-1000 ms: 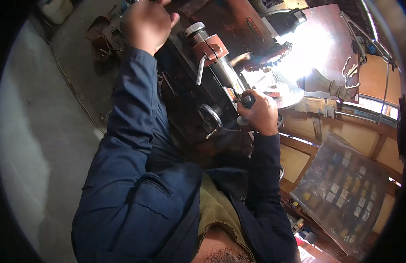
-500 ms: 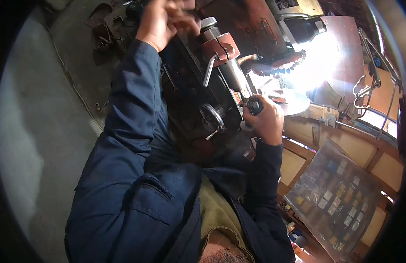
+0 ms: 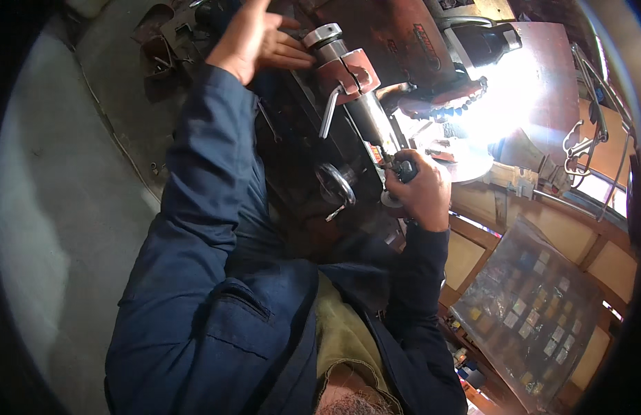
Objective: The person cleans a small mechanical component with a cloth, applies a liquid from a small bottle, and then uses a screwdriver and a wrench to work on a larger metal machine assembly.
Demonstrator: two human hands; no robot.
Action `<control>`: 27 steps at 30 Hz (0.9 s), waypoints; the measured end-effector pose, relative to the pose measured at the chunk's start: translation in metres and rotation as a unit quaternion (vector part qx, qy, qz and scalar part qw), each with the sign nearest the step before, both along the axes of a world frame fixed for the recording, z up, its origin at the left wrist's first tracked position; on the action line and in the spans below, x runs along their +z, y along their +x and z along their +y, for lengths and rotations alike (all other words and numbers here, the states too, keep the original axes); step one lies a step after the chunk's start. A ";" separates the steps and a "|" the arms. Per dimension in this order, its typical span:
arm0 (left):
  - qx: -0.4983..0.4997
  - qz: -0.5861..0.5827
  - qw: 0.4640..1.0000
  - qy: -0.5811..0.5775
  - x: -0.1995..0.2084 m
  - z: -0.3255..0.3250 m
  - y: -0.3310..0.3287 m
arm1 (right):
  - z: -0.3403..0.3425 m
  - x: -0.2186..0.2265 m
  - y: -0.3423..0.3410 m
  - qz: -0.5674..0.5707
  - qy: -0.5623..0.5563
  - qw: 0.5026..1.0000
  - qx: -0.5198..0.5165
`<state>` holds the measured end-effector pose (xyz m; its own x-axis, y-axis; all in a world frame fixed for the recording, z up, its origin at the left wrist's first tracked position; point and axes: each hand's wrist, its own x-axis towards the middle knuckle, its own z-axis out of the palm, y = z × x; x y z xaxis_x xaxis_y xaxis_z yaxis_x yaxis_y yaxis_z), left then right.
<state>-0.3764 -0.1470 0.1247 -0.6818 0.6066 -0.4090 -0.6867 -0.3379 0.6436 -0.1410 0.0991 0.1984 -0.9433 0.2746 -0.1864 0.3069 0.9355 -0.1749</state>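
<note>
A steel shaft (image 3: 369, 119) runs through a red split clamp (image 3: 332, 77) on a red machine (image 3: 379, 31). At the shaft's far end is a silver ring-shaped collar (image 3: 323, 35). My left hand (image 3: 250, 45) is open beside that collar, fingers stretched toward it; whether the fingertips touch it I cannot tell. My right hand (image 3: 430, 194) is closed around a dark rounded knob (image 3: 405, 170) at the shaft's near end. A silver clamp lever (image 3: 329, 114) sticks out from the clamp toward me.
A handwheel (image 3: 336, 184) stands out left of my right hand. Strong light glares off the machine's right side, near a black lamp-like housing (image 3: 490, 45). A plastic-covered board of small parts (image 3: 524, 311) is at the right. Metal pieces (image 3: 165, 62) lie at the far left above concrete floor (image 3: 51, 207).
My left hand has drawn slightly left and its fingers, blurred and curled before, are now straight. My right hand stays on the knob, barely shifted.
</note>
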 end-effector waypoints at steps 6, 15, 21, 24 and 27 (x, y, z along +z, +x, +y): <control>0.236 0.101 0.964 -0.062 -0.037 0.007 -0.030 | -0.005 0.004 -0.003 -0.005 0.014 1.000 0.013; -0.179 0.189 0.965 0.033 -0.034 0.061 -0.044 | -0.014 0.047 -0.007 0.110 0.001 0.994 0.026; -0.363 0.078 0.924 0.092 -0.047 0.078 -0.081 | -0.024 0.114 -0.016 0.318 -0.500 0.796 0.126; -0.385 0.104 0.911 0.103 -0.043 0.098 -0.076 | -0.043 0.123 -0.050 0.309 -0.624 0.667 0.265; -0.380 0.092 0.915 0.097 -0.038 0.089 -0.066 | -0.054 0.099 -0.094 0.262 -0.643 0.654 0.300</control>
